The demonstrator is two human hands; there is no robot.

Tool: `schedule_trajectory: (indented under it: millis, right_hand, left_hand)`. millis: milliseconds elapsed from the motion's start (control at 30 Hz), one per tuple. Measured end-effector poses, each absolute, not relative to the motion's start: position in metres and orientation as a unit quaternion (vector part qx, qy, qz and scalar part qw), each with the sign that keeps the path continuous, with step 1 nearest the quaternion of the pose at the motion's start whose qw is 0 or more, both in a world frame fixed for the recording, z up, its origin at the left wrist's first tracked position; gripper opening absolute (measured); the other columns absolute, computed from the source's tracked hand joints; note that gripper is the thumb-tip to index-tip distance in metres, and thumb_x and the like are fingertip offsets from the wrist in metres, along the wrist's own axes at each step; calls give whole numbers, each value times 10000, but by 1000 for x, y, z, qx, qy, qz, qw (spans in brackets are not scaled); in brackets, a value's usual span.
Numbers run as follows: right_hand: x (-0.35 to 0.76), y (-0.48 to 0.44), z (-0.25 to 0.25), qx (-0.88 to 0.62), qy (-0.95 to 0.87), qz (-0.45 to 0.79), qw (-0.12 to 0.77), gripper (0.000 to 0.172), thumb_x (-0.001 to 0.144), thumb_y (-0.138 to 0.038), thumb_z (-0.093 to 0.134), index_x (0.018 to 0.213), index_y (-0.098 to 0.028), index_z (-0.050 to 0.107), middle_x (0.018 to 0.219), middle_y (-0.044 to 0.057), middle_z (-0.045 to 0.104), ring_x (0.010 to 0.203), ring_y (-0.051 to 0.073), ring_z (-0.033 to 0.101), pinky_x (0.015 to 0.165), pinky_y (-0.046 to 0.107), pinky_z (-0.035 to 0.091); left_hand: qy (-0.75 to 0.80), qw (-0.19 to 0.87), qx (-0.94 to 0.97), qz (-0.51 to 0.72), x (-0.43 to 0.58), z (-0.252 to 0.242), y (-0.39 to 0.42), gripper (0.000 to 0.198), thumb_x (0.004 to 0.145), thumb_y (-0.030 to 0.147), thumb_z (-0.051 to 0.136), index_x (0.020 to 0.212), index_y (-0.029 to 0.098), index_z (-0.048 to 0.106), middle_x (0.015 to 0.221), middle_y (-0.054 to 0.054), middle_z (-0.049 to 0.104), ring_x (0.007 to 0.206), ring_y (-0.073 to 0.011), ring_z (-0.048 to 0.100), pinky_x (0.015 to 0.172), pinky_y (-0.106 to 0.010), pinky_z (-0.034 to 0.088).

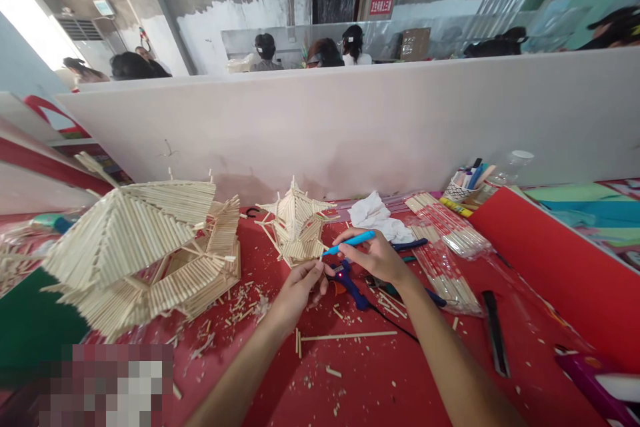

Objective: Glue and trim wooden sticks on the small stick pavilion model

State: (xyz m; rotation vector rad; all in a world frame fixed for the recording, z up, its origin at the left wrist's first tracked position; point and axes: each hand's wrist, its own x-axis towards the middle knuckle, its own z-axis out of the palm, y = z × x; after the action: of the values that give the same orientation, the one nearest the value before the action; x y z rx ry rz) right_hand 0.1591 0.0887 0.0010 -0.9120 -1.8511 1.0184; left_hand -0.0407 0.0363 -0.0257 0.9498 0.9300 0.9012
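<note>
Pen [357, 239], blue, pinched in right hand [374, 257] above glue gun [356, 293]; left hand [299, 285] pinches pale stick [322, 257] at its tip. Red wall sign [381, 7] bears Chinese characters (print on stick packets [444, 221] too small).

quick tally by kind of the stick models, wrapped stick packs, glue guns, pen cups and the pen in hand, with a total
Stick models: 2 (large model, small model)
Wrapped stick packs: 2 (upper pack, lower pack)
Glue gun: 1
Pen cup: 1
Blue pen in the right hand: 1
Total: 7
</note>
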Motion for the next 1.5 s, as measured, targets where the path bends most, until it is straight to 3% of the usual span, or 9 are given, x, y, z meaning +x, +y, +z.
schedule_trajectory:
  millis: [867, 1100, 1367, 1500]
  right_hand:
    - [164, 88, 3, -358, -716, 428, 420, 176, 866, -351, 696, 972, -225, 756, 790, 14, 703, 731, 170, 646, 708, 296, 502]
    - [172, 89, 2, -343, -674, 474, 451, 233, 877, -416, 685, 965, -210, 749, 756, 30, 687, 704, 176, 656, 623, 281, 518]
    - [184, 91, 7, -356, -665, 425, 500, 286, 905, -465, 634, 979, -206, 731, 705, 14, 649, 617, 154, 586, 564, 275, 471]
    - [196, 92, 12, -405, -680, 358, 496, 281, 945, -425, 601, 1074, -207, 721, 805, 27, 676, 699, 162, 616, 634, 275, 493]
  left_hand:
    - [422, 704, 412, 395, -41, -24, 36, 522, 725, 645, 732, 868, 152, 637, 575, 54, 500, 431, -50, 356, 434, -206, 203]
    - [426, 703, 424, 381, -40, -27, 37, 484, 742, 613, 720, 870, 155, 627, 583, 58, 490, 433, -49, 338, 439, -212, 181]
    - [395, 724, 510, 245, -42, -18, 29, 461, 768, 624, 686, 807, 174, 595, 589, 57, 481, 457, -61, 307, 444, -217, 169]
    - [382, 696, 579, 185, -41, -12, 25, 488, 789, 651, 671, 753, 170, 601, 591, 50, 476, 506, -72, 325, 485, -222, 204]
